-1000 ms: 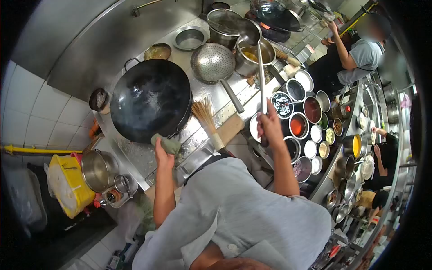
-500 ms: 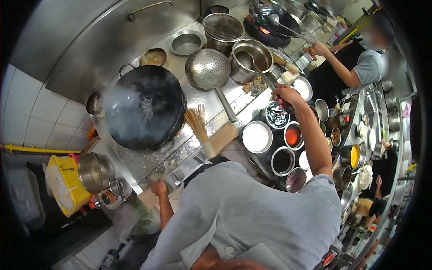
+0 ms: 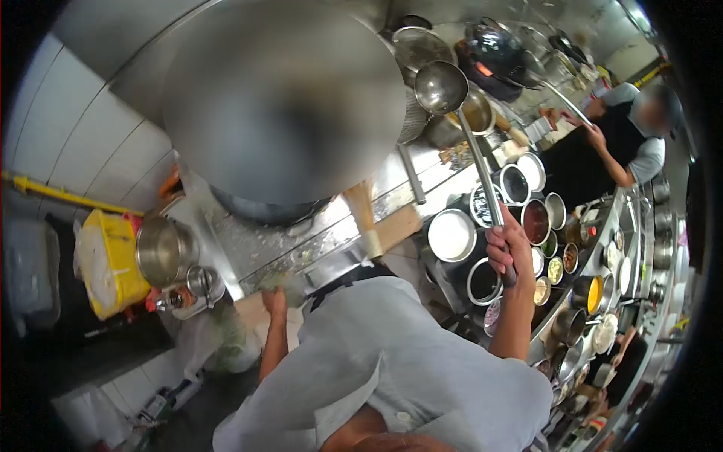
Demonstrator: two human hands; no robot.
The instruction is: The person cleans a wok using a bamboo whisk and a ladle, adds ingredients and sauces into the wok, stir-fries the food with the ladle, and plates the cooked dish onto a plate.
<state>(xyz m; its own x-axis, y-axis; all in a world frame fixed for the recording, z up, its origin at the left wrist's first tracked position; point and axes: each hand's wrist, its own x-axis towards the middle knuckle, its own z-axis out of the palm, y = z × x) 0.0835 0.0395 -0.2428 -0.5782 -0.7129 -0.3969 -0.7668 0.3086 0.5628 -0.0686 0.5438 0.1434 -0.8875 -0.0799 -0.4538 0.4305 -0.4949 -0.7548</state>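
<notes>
My right hand (image 3: 510,247) is closed around the handle of a metal ladle (image 3: 441,89). The ladle's round bowl is raised near a steel pot (image 3: 477,111) of brown liquid. My left hand (image 3: 276,301) is low at the stove's front edge, its fingers curled by a greyish thing too indistinct to name. Most of the black wok (image 3: 271,211) is hidden by a large blurred patch; only its lower rim shows. Beside it lies a bamboo brush (image 3: 363,218). A perforated strainer's handle (image 3: 411,175) points toward me, its bowl partly covered.
On my right stand several seasoning containers, including one of white stuff (image 3: 452,235) and one of dark liquid (image 3: 483,282). A co-worker (image 3: 595,147) holds a long-handled tool at another wok (image 3: 493,47). A yellow tub (image 3: 113,264) and a steel pot (image 3: 166,252) are at left.
My right hand has lifted the ladle out of the steel pot and drawn back toward me. The view has shifted, and a blurred patch now covers the wok. My left hand stays low.
</notes>
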